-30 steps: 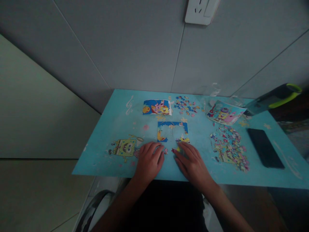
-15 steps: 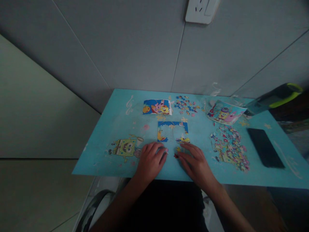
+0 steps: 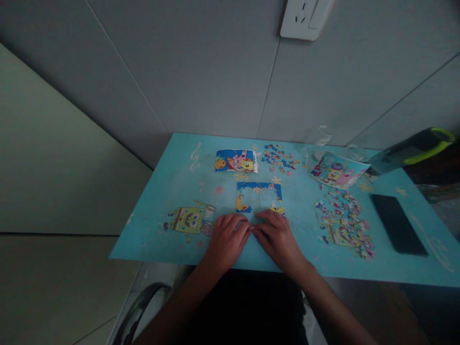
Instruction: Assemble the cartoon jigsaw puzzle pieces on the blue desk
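Observation:
My left hand (image 3: 228, 239) and my right hand (image 3: 280, 242) meet at the table's near side, fingertips almost touching. Fingers of both are closed around small jigsaw pieces, mostly hidden; a bit of pink (image 3: 252, 228) shows between them. Just beyond lies a partly joined jigsaw border (image 3: 259, 185), blue along the top, with an open middle. Its lower right corner section (image 3: 278, 210), with yellow on it, is partly covered by my right fingers. Behind the border rests a picture card (image 3: 235, 160) with cartoon figures.
Loose blue and pink jigsaw pieces (image 3: 278, 158) lie at the back. On the right are a larger heap of pieces (image 3: 343, 220), a second picture card (image 3: 338, 171), a black phone (image 3: 398, 224) and a dark bottle (image 3: 409, 151) with a green strap. Clear plastic (image 3: 322, 136) stands by the wall.
My right hand has moved left with its piece, up to my left hand, which has stayed nearly in place. The gap between the hands has closed. The view has shifted slightly.

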A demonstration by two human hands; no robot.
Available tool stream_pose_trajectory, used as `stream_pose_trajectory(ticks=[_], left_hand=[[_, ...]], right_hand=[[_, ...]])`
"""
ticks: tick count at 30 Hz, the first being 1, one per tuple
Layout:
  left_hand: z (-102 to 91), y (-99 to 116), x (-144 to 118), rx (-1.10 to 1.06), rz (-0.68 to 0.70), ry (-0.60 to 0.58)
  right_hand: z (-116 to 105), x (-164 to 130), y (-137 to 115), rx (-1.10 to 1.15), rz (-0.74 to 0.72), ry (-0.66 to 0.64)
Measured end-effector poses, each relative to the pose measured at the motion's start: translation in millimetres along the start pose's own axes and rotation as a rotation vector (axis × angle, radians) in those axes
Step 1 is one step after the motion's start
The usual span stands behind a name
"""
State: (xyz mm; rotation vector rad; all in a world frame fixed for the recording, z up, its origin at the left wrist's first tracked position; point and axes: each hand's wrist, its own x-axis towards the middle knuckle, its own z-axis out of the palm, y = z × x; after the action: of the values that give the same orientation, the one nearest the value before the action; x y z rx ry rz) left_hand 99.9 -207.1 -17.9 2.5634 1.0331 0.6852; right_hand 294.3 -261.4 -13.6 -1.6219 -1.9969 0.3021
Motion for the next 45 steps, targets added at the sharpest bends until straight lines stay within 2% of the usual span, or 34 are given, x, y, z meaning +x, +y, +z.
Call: stream_pose_trajectory(ticks=[5, 8, 12, 18, 25, 33, 45], left_hand=[[1.1, -1, 0, 0.018, -0.019, 0.018], [0.2, 1, 0, 0.06, 0.017, 0.017], [0.5, 5, 5, 0.108, 0.077, -0.003], [5.6, 7, 21, 0.152, 0.125, -0.076], [10.5, 8, 22, 0.149, 0.1, -0.108], [12.4, 8, 23, 0.124, 0.12, -0.121], [8.0, 10, 27, 0.087, 0.123, -0.164]], right_hand=[[-14, 11, 12, -0.089, 0.062, 0.033], [-22, 21, 19, -0.186, 0.089, 0.054], [-21, 28, 24, -0.218, 0.096, 0.067], [-22, 17, 39, -0.201, 0.122, 0.128], [-29, 8, 59, -0.151, 0.061, 0.082], [-22, 15, 57, -0.07, -0.039, 0.026], [-18, 14, 59, -0.029, -0.046, 0.045]])
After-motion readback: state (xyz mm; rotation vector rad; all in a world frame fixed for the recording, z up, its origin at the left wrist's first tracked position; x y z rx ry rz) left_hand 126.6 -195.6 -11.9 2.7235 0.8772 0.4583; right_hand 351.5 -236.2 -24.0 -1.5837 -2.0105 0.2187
